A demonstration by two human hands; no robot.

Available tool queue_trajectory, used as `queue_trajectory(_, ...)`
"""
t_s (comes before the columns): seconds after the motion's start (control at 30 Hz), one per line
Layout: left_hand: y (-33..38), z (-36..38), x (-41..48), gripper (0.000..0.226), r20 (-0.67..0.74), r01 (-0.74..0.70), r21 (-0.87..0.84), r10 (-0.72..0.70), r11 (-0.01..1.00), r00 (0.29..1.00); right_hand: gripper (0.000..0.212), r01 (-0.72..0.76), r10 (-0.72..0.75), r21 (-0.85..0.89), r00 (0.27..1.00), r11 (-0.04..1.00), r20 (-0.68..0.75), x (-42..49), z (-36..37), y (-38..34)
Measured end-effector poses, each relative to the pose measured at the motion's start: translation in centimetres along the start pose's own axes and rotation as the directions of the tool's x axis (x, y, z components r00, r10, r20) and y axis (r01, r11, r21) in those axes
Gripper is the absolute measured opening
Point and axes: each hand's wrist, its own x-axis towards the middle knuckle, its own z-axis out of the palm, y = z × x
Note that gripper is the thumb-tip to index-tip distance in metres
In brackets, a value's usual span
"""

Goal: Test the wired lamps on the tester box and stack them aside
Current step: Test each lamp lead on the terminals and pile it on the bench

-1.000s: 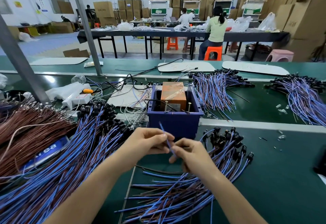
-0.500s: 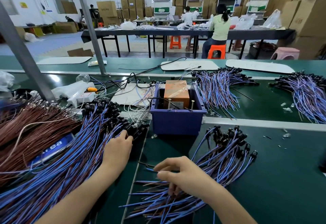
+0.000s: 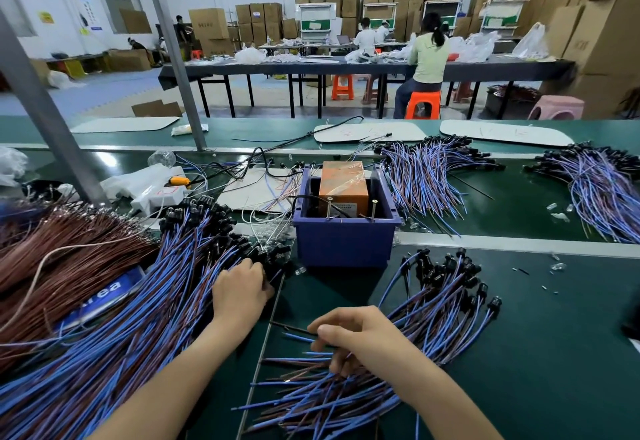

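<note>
The tester box, a blue bin (image 3: 343, 245) holding an orange block (image 3: 343, 181) and two upright metal pins (image 3: 329, 207), stands at the middle of the green bench. A big pile of blue and brown wired lamps (image 3: 145, 318) lies to its left. My left hand (image 3: 239, 296) rests on that pile, its fingers curled over the black lamp heads and its fingertips hidden. A smaller fanned stack of lamps (image 3: 436, 304) lies to the right. My right hand (image 3: 360, 339) sits over that stack's wire ends and pinches a lamp's wires between thumb and fingers.
Brown wires (image 3: 69, 259) are heaped at far left, beside a slanted metal post (image 3: 52, 121). A white power strip (image 3: 156, 194) and loose cables lie behind the pile. More lamp bundles (image 3: 422, 176) (image 3: 602, 187) cover the far belt. Small clear bulbs (image 3: 557, 211) are scattered to the right.
Both hands left the spot in front of the tester box. The left went to the left pile, then forward to its lamp heads. The right dropped onto the right stack.
</note>
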Motion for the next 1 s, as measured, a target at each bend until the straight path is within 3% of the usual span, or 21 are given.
queue_trajectory(0.13, -0.4, 0.0, -0.2, 0.013, -0.035, 0.008, -0.379, -0.023, 0.925, 0.999, 0.02, -0.01, 0.012, 0.134, 1.0, 0.991, -0.013, 0.4, 0.1, 0.3)
queue_trajectory(0.2, -0.4, -0.1, -0.2, 0.022, -0.009, -0.024, -0.355, 0.023, 0.934, 1.0, 0.02, -0.02, 0.025, 0.144, 0.999, 0.989, -0.029, 0.7, 0.1, 0.4)
queue_trajectory(0.3, 0.1, 0.5, -0.3, 0.028, 0.001, -0.106, -0.107, 0.106, 0.989, 0.994, 0.02, -0.035, 0.039, 0.158, 0.999, 0.987, -0.022, 1.3, 0.4, 0.4)
queue_trajectory(0.37, 0.4, 0.9, -0.2, 0.026, -0.022, -0.136, -0.032, 0.135, 0.99, 0.991, 0.02, -0.041, 0.045, 0.175, 0.999, 0.984, -0.02, 1.5, 0.5, 0.5)
queue_trajectory(0.53, 1.1, 0.4, 0.1, 0.017, -0.031, -0.105, -0.152, 0.101, 0.983, 0.994, 0.02, -0.051, 0.068, 0.222, 0.995, 0.974, -0.073, 1.6, -0.2, 1.0)
queue_trajectory(0.63, 2.2, -0.9, -1.0, 0.013, -0.191, -0.116, -0.479, 0.026, 0.87, 0.981, 0.018, -0.011, 0.065, 0.308, 0.984, 0.951, -0.168, 1.7, -0.4, 1.1)
queue_trajectory(0.73, 3.9, -3.1, -2.5, 0.015, -0.332, -0.293, -0.614, 0.097, 0.733, 0.938, 0.018, 0.1, 0.016, 0.367, 0.954, 0.925, -0.299, 2.2, -0.3, 0.7)
queue_trajectory(0.83, 5.4, -4.8, -4.3, 0.02, -0.236, -0.348, -0.721, 0.26, 0.6, 0.936, 0.016, 0.219, -0.06, 0.375, 0.918, 0.901, -0.392, 2.6, -0.1, 0.3)
queue_trajectory(0.9, 5.8, -5.1, -5.1, 0.022, -0.138, -0.275, -0.798, 0.282, 0.536, 0.95, 0.016, 0.267, -0.086, 0.383, 0.9, 0.884, -0.428, 2.6, -0.1, 0.2)
queue_trajectory(1.0, 4.9, -5.2, -5.4, 0.018, -0.044, -0.186, -0.831, 0.272, 0.525, 0.961, 0.018, 0.343, -0.088, 0.487, 0.877, 0.803, -0.472, 2.5, -1.1, -0.1)
